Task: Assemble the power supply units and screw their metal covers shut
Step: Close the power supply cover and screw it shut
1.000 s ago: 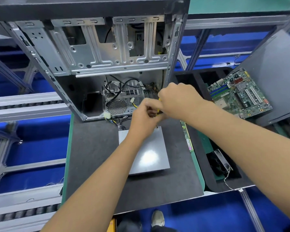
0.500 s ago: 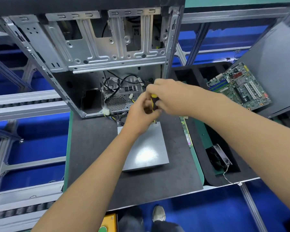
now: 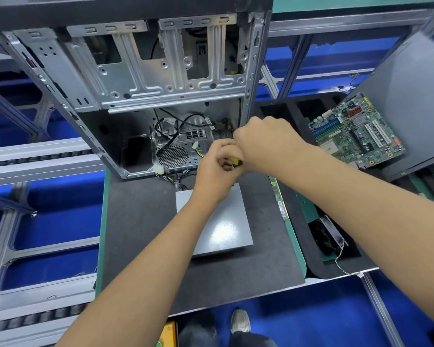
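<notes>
Dark grey bench mat, grey power supply unit lying flat, open computer case behind it

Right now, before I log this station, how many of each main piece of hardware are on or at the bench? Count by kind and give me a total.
Grey power supply unit on the mat: 1
Open computer case, standing behind it: 1
Green motherboard, at right: 1
Yellow-and-black screwdriver, held between both hands: 1
Small black fan in the foam tray: 1
Total: 5
</notes>
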Motion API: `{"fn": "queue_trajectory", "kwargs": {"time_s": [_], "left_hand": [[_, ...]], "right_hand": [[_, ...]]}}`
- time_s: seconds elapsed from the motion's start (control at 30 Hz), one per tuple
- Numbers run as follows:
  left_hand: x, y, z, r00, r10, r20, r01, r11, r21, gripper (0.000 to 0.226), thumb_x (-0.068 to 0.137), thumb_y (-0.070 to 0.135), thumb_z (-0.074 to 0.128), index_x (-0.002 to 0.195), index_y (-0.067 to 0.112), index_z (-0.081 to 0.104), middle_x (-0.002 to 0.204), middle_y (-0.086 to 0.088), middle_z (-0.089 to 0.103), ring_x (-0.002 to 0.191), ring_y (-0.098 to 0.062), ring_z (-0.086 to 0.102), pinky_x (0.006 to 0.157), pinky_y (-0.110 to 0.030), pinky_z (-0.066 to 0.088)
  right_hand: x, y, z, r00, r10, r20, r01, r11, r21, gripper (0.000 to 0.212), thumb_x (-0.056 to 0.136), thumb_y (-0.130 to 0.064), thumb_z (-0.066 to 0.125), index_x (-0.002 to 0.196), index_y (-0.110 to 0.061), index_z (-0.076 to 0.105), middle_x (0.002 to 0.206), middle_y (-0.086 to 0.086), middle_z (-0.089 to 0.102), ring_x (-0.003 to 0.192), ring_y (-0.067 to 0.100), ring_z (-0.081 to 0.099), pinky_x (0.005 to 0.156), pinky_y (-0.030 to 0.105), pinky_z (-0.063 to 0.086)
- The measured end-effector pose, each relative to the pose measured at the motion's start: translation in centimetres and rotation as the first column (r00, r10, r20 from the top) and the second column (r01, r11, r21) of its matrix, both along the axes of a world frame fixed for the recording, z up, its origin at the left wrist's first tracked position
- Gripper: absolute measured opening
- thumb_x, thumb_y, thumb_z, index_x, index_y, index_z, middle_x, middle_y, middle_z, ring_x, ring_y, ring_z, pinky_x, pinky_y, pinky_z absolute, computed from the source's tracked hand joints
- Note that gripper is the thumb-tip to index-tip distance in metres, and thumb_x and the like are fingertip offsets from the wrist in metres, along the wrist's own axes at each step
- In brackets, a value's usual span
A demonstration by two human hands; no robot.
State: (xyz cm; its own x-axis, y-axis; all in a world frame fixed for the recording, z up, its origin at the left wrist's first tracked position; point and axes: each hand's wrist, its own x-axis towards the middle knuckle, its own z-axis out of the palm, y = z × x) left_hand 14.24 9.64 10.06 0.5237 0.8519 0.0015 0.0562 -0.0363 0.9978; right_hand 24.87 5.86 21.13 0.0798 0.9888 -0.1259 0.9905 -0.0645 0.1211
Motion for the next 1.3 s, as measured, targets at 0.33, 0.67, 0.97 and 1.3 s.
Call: {"fn": "queue_trajectory", "kwargs": {"time_s": [0.33, 0.67, 0.97, 1.3], "left_hand": [[0.2, -0.3, -0.3, 0.999, 0.035, 0.011, -0.035, 0.999, 0.005, 0.068, 0.069, 0.009, 0.083, 0.125, 0.028, 0.048, 0.087, -0.005, 0.061, 0.076, -0.017, 0.059, 0.074, -0.043, 0.053], [0.2, -0.6, 0.1, 0.999, 0.041, -0.016, -0.04, 0.995, 0.09, 0.069, 0.065, 0.015, 0.078, 0.122, 0.041, 0.048, 0.098, 0.004, 0.064, 0.081, -0.021, 0.061, 0.074, -0.044, 0.054], [0.0, -0.5, 0.1, 0.999, 0.051, -0.013, -0.05, 0.995, 0.09, 0.079, 0.067, 0.008, 0.085, 0.13, 0.032, 0.046, 0.103, 0.016, 0.06, 0.083, -0.014, 0.06, 0.073, -0.031, 0.055], [-0.7, -0.4, -0.7, 1.0, 0.024, -0.007, -0.023, 0.993, 0.117, 0.068, 0.068, 0.019, 0.081, 0.125, 0.035, 0.05, 0.098, 0.01, 0.066, 0.085, -0.011, 0.064, 0.076, -0.029, 0.053]], "right_hand": [[0.5, -0.7, -0.1, 0.999, -0.023, -0.035, 0.022, 0.999, -0.022, 0.019, 0.1, -0.037, 0.053, 0.101, -0.018, 0.052, 0.082, 0.004, 0.036, 0.081, 0.033, 0.053, 0.065, 0.037, 0.038], [0.3, -0.6, -0.7, 0.999, -0.025, -0.024, 0.025, 0.999, 0.021, 0.026, 0.101, -0.038, 0.05, 0.107, -0.013, 0.057, 0.079, 0.002, 0.034, 0.084, 0.032, 0.053, 0.065, 0.037, 0.038], [0.3, -0.5, -0.5, 1.0, 0.011, 0.014, -0.011, 0.999, -0.047, 0.035, 0.101, -0.049, 0.043, 0.088, -0.016, 0.046, 0.074, 0.003, 0.037, 0.073, 0.029, 0.046, 0.063, 0.036, 0.035], [-0.6, 0.2, 0.4, 0.998, 0.06, -0.019, -0.06, 0.998, -0.006, 0.022, 0.1, -0.025, 0.048, 0.082, -0.016, 0.04, 0.082, 0.006, 0.045, 0.072, 0.028, 0.047, 0.062, 0.035, 0.038]]}}
